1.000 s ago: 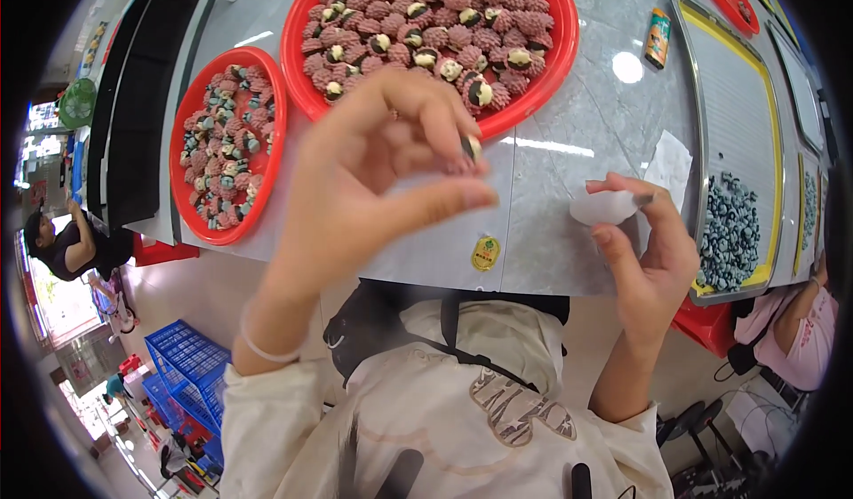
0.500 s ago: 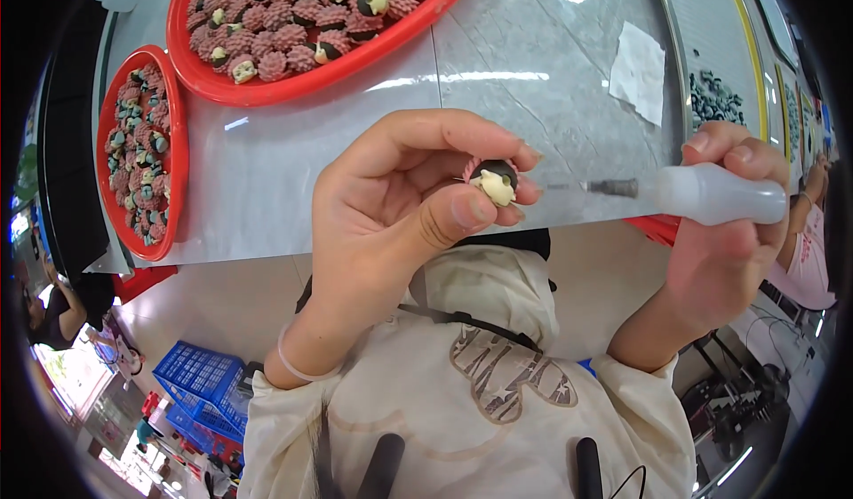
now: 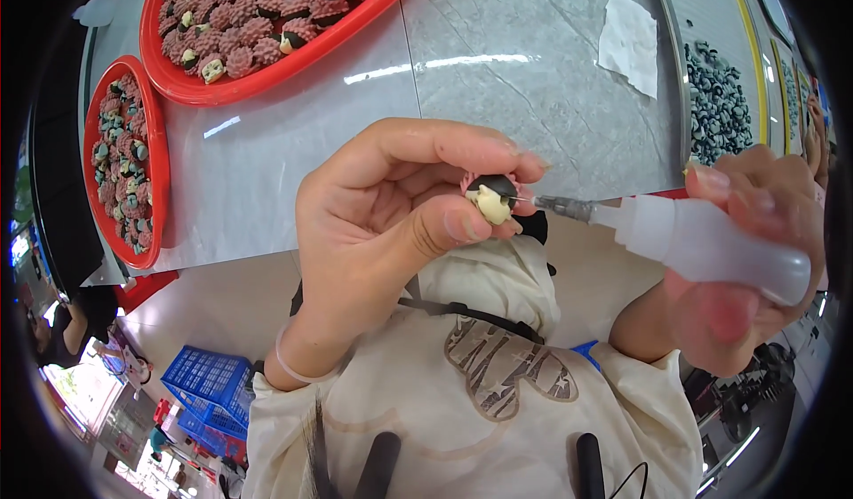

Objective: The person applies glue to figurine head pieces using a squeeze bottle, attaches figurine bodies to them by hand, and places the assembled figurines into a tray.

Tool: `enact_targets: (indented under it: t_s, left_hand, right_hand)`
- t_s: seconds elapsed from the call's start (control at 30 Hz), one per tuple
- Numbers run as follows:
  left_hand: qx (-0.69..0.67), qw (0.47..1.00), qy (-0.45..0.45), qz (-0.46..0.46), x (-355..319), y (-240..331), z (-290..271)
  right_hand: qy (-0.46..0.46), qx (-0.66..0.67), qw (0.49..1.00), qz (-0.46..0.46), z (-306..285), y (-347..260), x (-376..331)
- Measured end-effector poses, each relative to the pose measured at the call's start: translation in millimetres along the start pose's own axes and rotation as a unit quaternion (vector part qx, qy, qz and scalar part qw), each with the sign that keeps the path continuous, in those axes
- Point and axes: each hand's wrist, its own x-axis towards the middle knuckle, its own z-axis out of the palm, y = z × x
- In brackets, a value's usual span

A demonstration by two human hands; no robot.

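Observation:
My left hand (image 3: 355, 215) pinches a small moulded piece (image 3: 490, 204) between thumb and fingers, over the table's near edge. The piece has a pink ridged back, a black rounded part and a cream figure on its front. In my right hand (image 3: 711, 321) is a translucent white squeeze bottle (image 3: 711, 241), lying tilted across the fingers. Its thin metal needle tip (image 3: 562, 207) points left and reaches the side of the piece, at the black and cream parts. Whether any liquid comes out is too small to tell.
A large red tray (image 3: 267, 86) of similar pink pieces stands at the far left, with a smaller red tray (image 3: 162, 170) beside it. White paper (image 3: 628, 44) lies on the grey table (image 3: 498, 99). Many small dark pieces (image 3: 715, 103) lie at the right. Blue crates (image 3: 209, 383) stand on the floor.
My right hand has brought the bottle left and tilted it, so its needle now meets the piece. The left hand keeps its pinch. The whole view has shifted slightly.

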Motion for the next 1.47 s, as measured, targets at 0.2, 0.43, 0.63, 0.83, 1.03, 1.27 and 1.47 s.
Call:
enact_targets:
  t_s: [0.2, 0.43, 0.63, 0.83, 1.03, 1.27, 1.47]
  left_hand:
    - [0.006, 1.0, -0.003, 0.002, -0.1, 0.8, -0.2]
    - [0.009, 1.0, 0.002, -0.002, 0.5, 2.2, 1.0]
    - [0.038, 0.999, 0.01, -0.003, -2.1, -0.9, 8.9]
    - [0.078, 0.997, 0.012, -0.001, -0.7, -4.0, 9.1]
    - [0.064, 0.998, 0.021, 0.021, -1.4, -3.0, 8.1]
    - [0.059, 0.998, 0.003, 0.012, 3.0, -4.5, 10.6]
    - [0.057, 0.998, -0.01, 0.025, 2.4, -5.0, 5.2]
  right_hand:
    - [0.004, 0.106, 0.994, -0.026, -0.3, 11.1, -5.0]
    - [-0.027, 0.223, 0.967, 0.123, -15.3, 16.7, -0.5]
    - [0.007, 0.011, 0.995, 0.098, 15.4, 51.7, -6.2]
    - [-0.019, -0.047, 0.987, 0.149, 32.9, 56.8, -9.8]
    - [0.104, -0.321, 0.92, 0.2, -63.1, 62.6, -6.8]
    - [0.047, -0.4, 0.893, 0.199, -67.3, 75.0, -14.4]
    - [0.127, -0.045, 0.966, 0.219, -68.8, 65.3, -18.4]
